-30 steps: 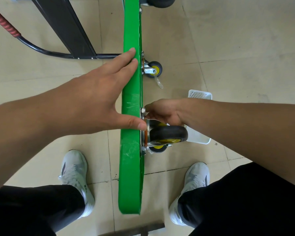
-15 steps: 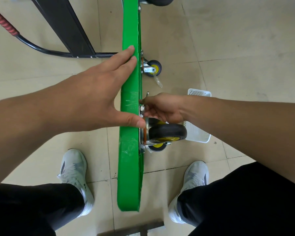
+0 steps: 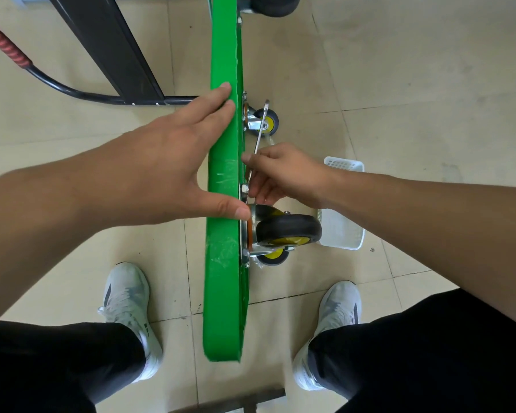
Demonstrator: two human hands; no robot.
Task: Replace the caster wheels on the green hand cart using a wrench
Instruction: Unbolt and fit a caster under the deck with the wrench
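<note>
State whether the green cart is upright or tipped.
Tipped: the green cart stands on edge under the left hand, its caster wheel sticking out sideways.

Black trousers (image 3: 429, 353), 2 white-grey sneakers (image 3: 125, 305), bare forearms (image 3: 57, 210).

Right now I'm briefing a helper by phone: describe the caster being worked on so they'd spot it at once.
Find the green cart on edge between the person's shoes. On its right face, below the right hand gripping the wrench, sits the caster wheel. It is big and black-tyred, unlike the small yellow-hubbed wheels nearby, and nearer the shoes than the other big wheel.
</note>
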